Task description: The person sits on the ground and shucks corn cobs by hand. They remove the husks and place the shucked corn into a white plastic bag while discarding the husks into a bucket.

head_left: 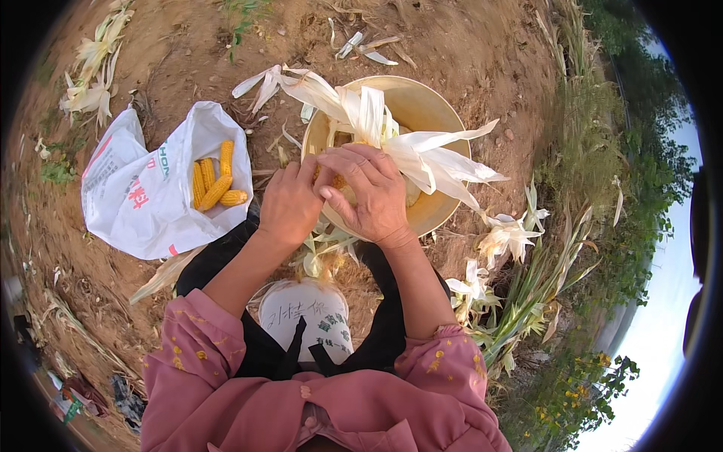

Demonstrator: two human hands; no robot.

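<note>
My left hand and my right hand meet over the near left part of a round, pale yellow basin. My fingers close around an ear of corn, mostly hidden beneath them. Its pale husk leaves are peeled back and spread over the basin's rim. My right palm faces down with the thumb pointing left; my left fingertips touch the right ones. Some yellow corn shows between and below the hands. A white woven sack lies open to the left, with several husked corn cobs in its mouth.
A white bucket bearing writing stands between my knees. Husks and long green stalks lie on the soil at right, more husks at upper left. Bushes grow along the right side. Dark cloth or litter lies at lower left.
</note>
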